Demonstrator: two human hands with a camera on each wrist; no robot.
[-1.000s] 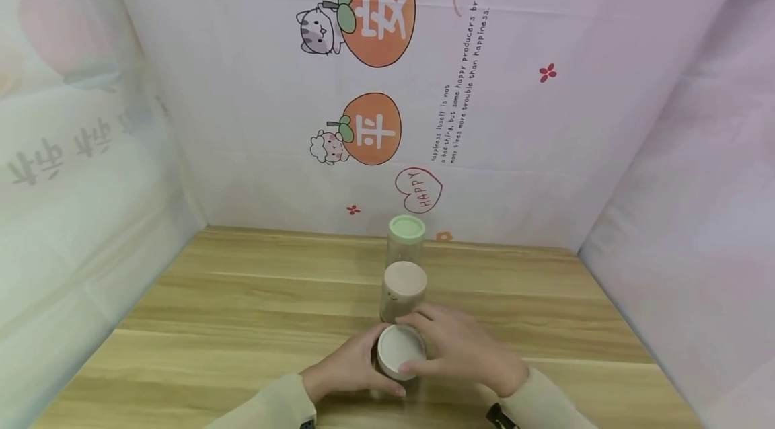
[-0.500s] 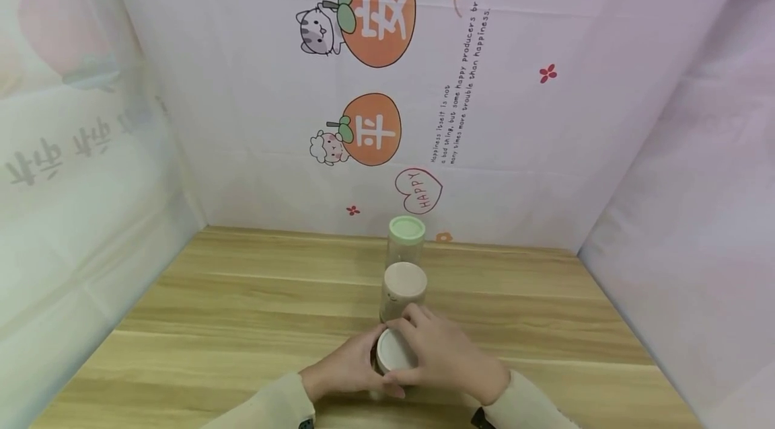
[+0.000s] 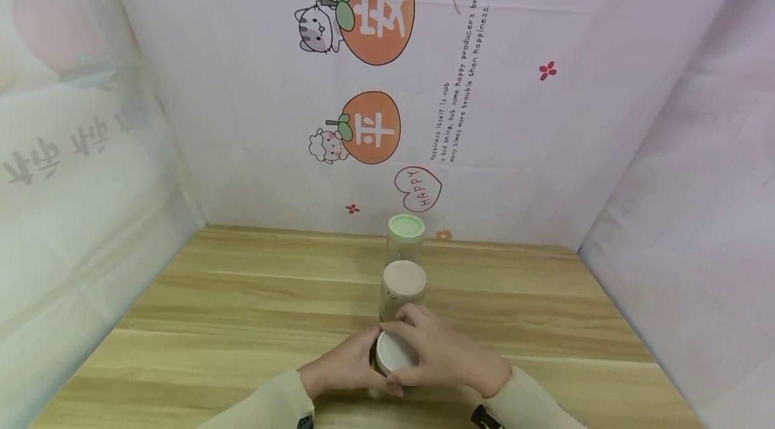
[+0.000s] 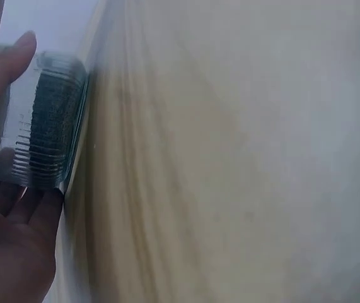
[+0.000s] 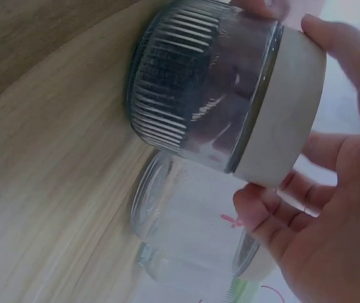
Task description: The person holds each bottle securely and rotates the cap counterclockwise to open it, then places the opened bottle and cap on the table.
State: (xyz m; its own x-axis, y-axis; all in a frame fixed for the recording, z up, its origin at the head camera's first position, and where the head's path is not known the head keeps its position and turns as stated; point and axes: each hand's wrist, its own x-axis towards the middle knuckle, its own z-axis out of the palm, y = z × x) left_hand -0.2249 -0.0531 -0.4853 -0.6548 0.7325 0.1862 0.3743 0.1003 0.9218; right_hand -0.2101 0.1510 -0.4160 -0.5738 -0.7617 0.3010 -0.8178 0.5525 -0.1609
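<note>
A ribbed glass jar (image 5: pixel 195 82) with dark contents in its lower part stands on the wooden table, topped by an off-white lid (image 3: pixel 396 352). My left hand (image 3: pixel 345 367) wraps round the jar's glass body from the left; the left wrist view shows its thumb and fingers (image 4: pixel 25 205) on either side of the glass. From the right, my right hand (image 3: pixel 445 356) grips the lid by its edge, thumb on the near side and fingers on the far side. In the right wrist view the lid sits level on the jar's mouth.
Right behind stands a taller clear jar with a beige lid (image 3: pixel 405 278). Beyond it is another clear jar with a green lid (image 3: pixel 406 227), near the back wall cloth (image 3: pixel 272 113). The wood-grain table (image 3: pixel 242 308) spreads to both sides, between cloth side walls.
My right hand has shifted left and turned over the lid, covering more of it. The left hand has stayed in place round the jar, and the two jars behind have not moved.
</note>
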